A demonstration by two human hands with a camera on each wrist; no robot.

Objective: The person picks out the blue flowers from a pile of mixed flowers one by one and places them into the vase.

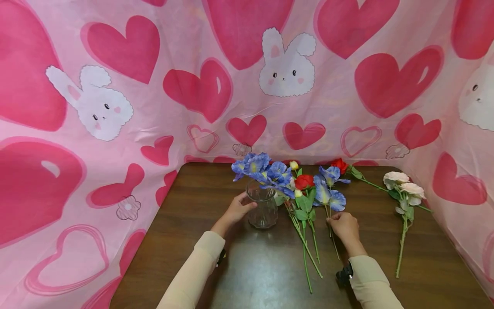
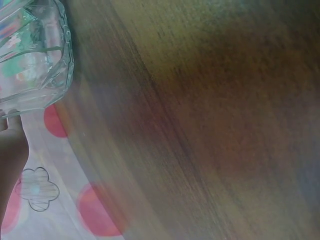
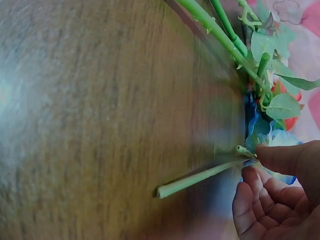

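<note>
Glass vase upright on table, blue blooms at its mouth; that part seems done. My left hand holds its side, thumb and fingers curled round. My right hand, fingertips closed, pinches a blue spray by its stem. Red roses and pale flowers lie outside, apparently remaining.

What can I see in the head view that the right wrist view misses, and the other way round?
Only the head view shows the glass vase, the left hand holding it, and the pale roses at the right. Only the right wrist view makes out small thorns along a green stem. Both show the right hand at a blue iris stem, a red rose, and the wooden table.
</note>
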